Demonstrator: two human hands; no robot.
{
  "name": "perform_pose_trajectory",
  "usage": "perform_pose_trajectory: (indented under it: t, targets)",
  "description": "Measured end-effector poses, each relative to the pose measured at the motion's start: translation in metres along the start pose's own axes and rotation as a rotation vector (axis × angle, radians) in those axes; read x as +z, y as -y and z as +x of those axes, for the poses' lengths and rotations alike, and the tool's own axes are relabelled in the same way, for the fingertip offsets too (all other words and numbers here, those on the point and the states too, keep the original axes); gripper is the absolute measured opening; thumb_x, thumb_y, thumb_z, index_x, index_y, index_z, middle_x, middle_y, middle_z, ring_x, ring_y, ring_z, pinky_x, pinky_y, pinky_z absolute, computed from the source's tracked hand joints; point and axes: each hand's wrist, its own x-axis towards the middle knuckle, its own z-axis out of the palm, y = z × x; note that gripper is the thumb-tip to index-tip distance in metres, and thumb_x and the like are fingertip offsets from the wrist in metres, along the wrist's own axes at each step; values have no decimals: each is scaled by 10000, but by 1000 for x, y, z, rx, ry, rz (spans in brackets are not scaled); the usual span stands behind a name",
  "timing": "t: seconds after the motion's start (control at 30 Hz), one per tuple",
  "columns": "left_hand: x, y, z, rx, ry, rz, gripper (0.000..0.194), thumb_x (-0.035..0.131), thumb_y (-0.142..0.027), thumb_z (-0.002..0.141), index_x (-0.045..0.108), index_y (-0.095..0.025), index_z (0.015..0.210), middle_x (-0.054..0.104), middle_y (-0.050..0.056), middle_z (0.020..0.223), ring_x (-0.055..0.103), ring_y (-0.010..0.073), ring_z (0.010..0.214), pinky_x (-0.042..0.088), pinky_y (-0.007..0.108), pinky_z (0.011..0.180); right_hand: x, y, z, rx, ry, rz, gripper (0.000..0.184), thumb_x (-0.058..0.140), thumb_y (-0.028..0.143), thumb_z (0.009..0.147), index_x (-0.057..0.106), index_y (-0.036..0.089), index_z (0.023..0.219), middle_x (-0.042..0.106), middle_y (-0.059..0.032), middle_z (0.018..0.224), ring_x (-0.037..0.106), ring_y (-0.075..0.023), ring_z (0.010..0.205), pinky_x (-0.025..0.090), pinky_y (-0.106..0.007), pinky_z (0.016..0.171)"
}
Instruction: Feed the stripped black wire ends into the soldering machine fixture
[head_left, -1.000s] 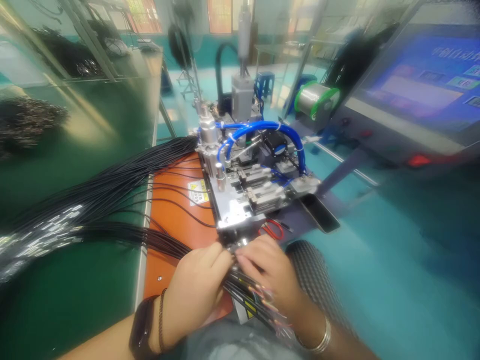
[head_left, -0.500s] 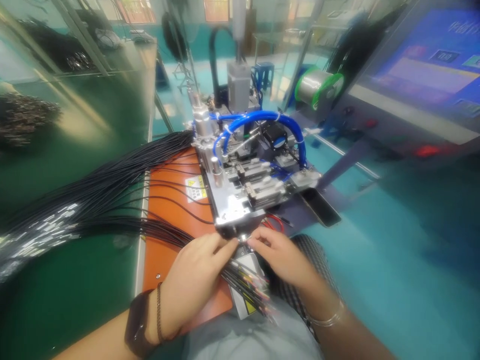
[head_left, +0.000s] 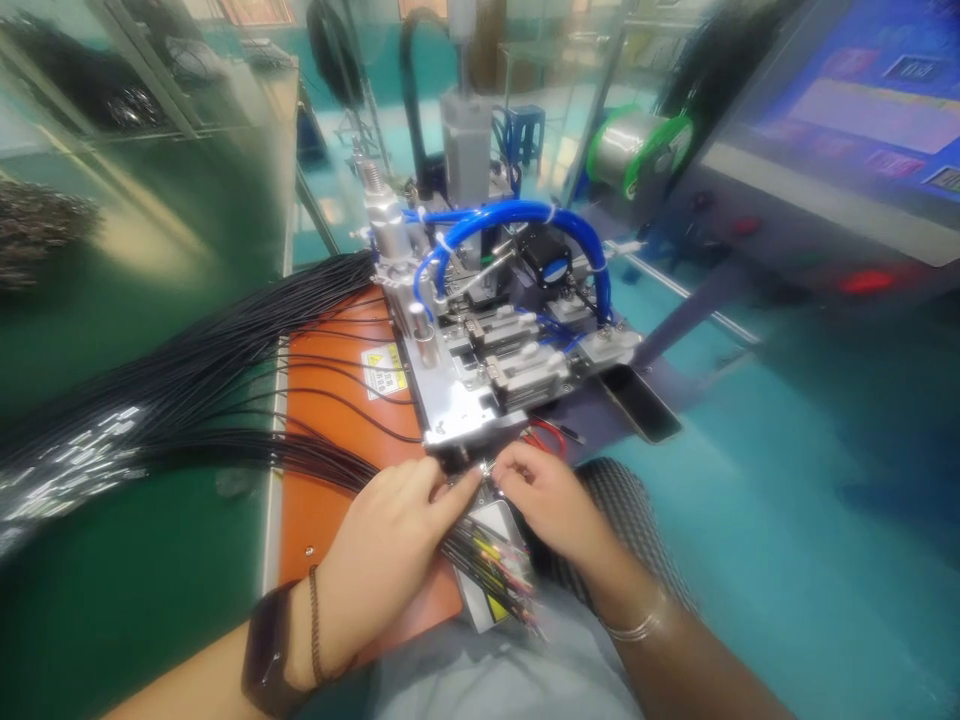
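My left hand [head_left: 394,535] lies over a bundle of black cables [head_left: 330,452], its thumb and forefinger brought together at the machine's front edge. Facing it, my right hand [head_left: 546,505] is closed in a pinch. Their fingertips almost meet at a small shiny metal part [head_left: 486,470]; whatever they pinch there is too small and blurred to name. Below the left palm, the cables' ends fan out into thin coloured wires [head_left: 499,570] above a light metal plate [head_left: 480,610]. Just ahead stands the bench machine [head_left: 461,405], with metal slides and thick blue tubes [head_left: 517,212].
More black cables [head_left: 187,335] run across the orange base [head_left: 337,395] from the left. A phone [head_left: 641,403] lies right of the machine. Behind it hangs a green-rimmed wire spool [head_left: 637,150]. A lit screen [head_left: 885,110] fills the upper right.
The view has shifted slightly, so the machine sits a little higher and further left. My right fingers look more curled. Both hands stay at the same spot on the machine's front edge.
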Motion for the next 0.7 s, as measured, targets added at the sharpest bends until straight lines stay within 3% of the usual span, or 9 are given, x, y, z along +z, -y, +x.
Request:
perform_pose_trajectory:
  t: [0.23,0.47,0.7]
  targets:
    - [0,-1,2,-4,39,22,463,392,-120,909,404,-266,1348,434,54,880,428,200,765,423,355,653,5,-8,6,12,-22,57,76,499,181,757,517,172,684,492,28,653,461,-126,625,361,-241,597]
    - [-2,-5,3,-17,77,90,464,385,-117,903,415,-273,1340,429,55,874,409,201,735,419,349,637,7,-9,4,-32,-66,201,72,527,250,800,553,185,815,529,14,766,513,-141,735,400,-241,654]
    - [-8,-13,6,-47,115,112,507,402,-67,867,410,-260,1335,430,57,888,424,207,753,433,356,659,8,-10,6,-19,-71,149,100,525,258,814,557,184,755,534,16,724,507,-144,701,397,-247,638]
